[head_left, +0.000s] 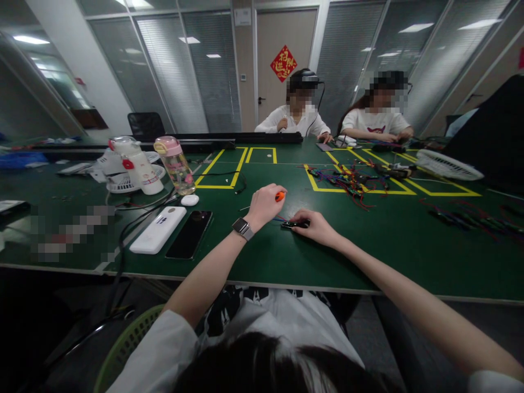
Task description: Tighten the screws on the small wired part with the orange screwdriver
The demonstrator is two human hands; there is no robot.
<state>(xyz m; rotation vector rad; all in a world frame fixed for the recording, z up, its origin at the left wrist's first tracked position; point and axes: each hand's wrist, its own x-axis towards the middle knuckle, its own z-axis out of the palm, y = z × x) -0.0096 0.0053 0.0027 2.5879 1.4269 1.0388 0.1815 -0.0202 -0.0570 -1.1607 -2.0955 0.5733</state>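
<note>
My left hand (pixel 265 206), with a watch on its wrist, is closed around a screwdriver. The orange handle (pixel 280 196) shows by the fingers, and a thin shaft (pixel 244 208) points out to the left. Just to the right, my right hand (pixel 313 226) rests low over the table, its fingers pinching a small black part (pixel 290 225) with thin red and blue wires. What exactly this part is I cannot make out. The hands are close together but apart.
On the left lie a black phone (pixel 189 234), a white power bank (pixel 159 230) and a white earbud case (pixel 190 200). A pink-lidded bottle (pixel 177 166) and a white jug (pixel 141 169) stand behind. Wired parts (pixel 347 180) lie right. Two people sit across the green table (pixel 262 262).
</note>
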